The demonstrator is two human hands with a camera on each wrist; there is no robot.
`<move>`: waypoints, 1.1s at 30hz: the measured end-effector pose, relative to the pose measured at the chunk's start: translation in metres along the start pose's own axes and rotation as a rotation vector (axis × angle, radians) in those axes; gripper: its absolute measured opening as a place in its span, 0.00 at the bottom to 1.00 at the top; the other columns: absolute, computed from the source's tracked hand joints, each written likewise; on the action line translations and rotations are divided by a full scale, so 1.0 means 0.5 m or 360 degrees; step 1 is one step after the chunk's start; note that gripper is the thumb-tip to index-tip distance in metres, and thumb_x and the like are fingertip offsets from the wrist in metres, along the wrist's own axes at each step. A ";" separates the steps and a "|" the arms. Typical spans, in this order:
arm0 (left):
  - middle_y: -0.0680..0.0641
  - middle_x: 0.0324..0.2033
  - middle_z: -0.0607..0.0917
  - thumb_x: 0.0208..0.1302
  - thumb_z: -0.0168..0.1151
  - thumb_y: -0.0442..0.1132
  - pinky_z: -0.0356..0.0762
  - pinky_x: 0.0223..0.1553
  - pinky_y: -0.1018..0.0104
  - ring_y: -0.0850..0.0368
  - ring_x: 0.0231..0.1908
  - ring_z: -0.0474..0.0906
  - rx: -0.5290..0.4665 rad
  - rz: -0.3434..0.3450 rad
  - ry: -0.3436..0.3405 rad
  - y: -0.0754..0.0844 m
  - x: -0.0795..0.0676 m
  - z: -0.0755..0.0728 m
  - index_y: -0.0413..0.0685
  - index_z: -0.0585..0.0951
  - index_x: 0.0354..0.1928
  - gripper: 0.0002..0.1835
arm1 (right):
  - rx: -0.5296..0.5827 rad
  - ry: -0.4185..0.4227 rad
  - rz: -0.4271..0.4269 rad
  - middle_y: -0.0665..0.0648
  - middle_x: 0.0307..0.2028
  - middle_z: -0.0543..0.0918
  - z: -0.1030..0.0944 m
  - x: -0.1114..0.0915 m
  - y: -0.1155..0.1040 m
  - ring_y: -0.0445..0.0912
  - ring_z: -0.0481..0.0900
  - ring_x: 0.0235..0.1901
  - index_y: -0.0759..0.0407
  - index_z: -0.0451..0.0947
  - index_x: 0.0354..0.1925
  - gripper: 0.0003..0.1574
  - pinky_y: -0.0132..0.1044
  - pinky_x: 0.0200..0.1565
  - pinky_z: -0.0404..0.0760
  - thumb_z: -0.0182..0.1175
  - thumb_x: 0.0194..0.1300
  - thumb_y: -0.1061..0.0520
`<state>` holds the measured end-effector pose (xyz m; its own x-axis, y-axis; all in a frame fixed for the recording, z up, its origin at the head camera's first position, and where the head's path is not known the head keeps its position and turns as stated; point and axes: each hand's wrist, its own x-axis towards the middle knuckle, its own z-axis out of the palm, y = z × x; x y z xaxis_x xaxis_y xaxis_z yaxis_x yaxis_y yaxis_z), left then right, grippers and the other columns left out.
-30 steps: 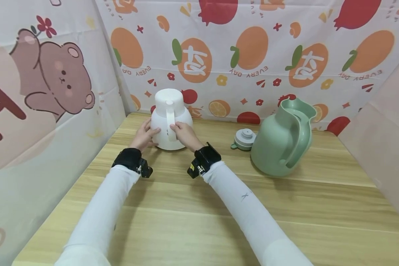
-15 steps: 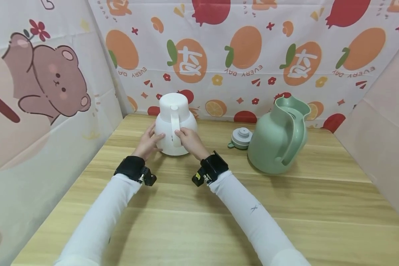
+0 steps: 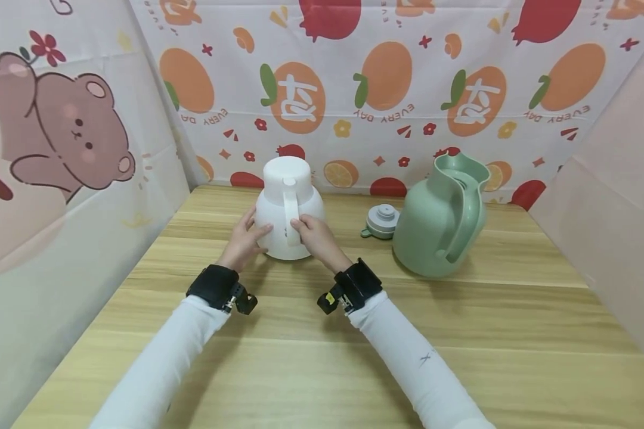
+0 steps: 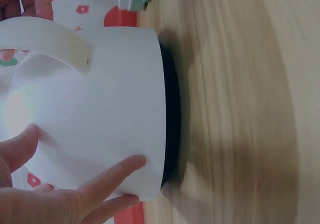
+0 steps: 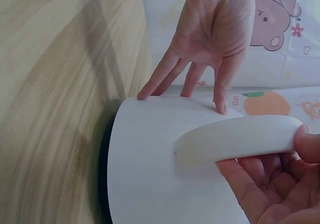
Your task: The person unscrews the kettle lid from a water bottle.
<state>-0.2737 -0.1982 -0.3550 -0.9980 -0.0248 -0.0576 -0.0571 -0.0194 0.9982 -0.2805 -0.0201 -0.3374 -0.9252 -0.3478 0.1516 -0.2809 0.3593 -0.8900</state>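
A white insulated jug (image 3: 275, 221) with a rounded body, a white top and a dark base stands upright at the back left of the wooden table. My right hand (image 3: 320, 240) grips its handle (image 5: 235, 141), the thumb on the outer side and the fingers curled behind. On the opposite side, my left hand (image 3: 242, 243) rests its spread, mostly straight fingers (image 4: 112, 181) and thumb against the body. Whether the base touches the table or hovers slightly cannot be told.
Right of the white jug, a green jug (image 3: 426, 229) with a spout and looped handle stands on the table (image 3: 322, 369). A grey round stopper (image 3: 382, 220) with a green tab lies beside it. Printed cloth (image 3: 343, 137) hangs behind and at the sides.
Both hands have brought the white jug a little to the right and nearer to me, closer to the stopper. The view has turned slightly right. The green jug and stopper stay put.
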 end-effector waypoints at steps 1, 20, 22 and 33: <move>0.39 0.69 0.40 0.66 0.54 0.36 0.59 0.53 0.39 0.34 0.65 0.43 0.0000 0.0005 -0.0003 0.001 -0.005 0.004 0.55 0.43 0.72 0.40 | 0.0006 -0.0003 0.0006 0.56 0.33 0.76 -0.002 -0.005 0.000 0.45 0.71 0.32 0.64 0.74 0.39 0.18 0.33 0.34 0.71 0.45 0.72 0.51; 0.39 0.69 0.44 0.66 0.53 0.34 0.64 0.51 0.41 0.35 0.63 0.52 0.0047 -0.0018 -0.0048 -0.013 -0.049 0.062 0.54 0.46 0.72 0.38 | 0.0025 0.0046 0.0052 0.54 0.23 0.67 -0.039 -0.094 0.015 0.45 0.63 0.23 0.61 0.69 0.30 0.17 0.33 0.25 0.62 0.46 0.71 0.50; 0.39 0.69 0.44 0.66 0.53 0.34 0.65 0.51 0.41 0.35 0.62 0.53 0.0051 -0.0008 -0.0058 -0.014 -0.054 0.066 0.54 0.47 0.72 0.37 | 0.0018 0.0064 0.0049 0.54 0.22 0.67 -0.040 -0.104 0.013 0.45 0.63 0.22 0.61 0.69 0.30 0.17 0.32 0.25 0.61 0.46 0.71 0.50; 0.39 0.69 0.46 0.66 0.54 0.34 0.66 0.51 0.43 0.36 0.61 0.56 0.0047 -0.0002 -0.0101 -0.017 -0.078 0.090 0.52 0.48 0.72 0.37 | 0.0022 0.0127 0.0041 0.53 0.21 0.67 -0.051 -0.146 0.013 0.45 0.62 0.21 0.60 0.68 0.29 0.17 0.34 0.25 0.62 0.47 0.70 0.50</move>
<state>-0.2356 -0.1523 -0.3602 -0.9975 0.0390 -0.0585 -0.0581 0.0100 0.9983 -0.2212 0.0296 -0.3433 -0.9496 -0.2684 0.1619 -0.2537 0.3550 -0.8998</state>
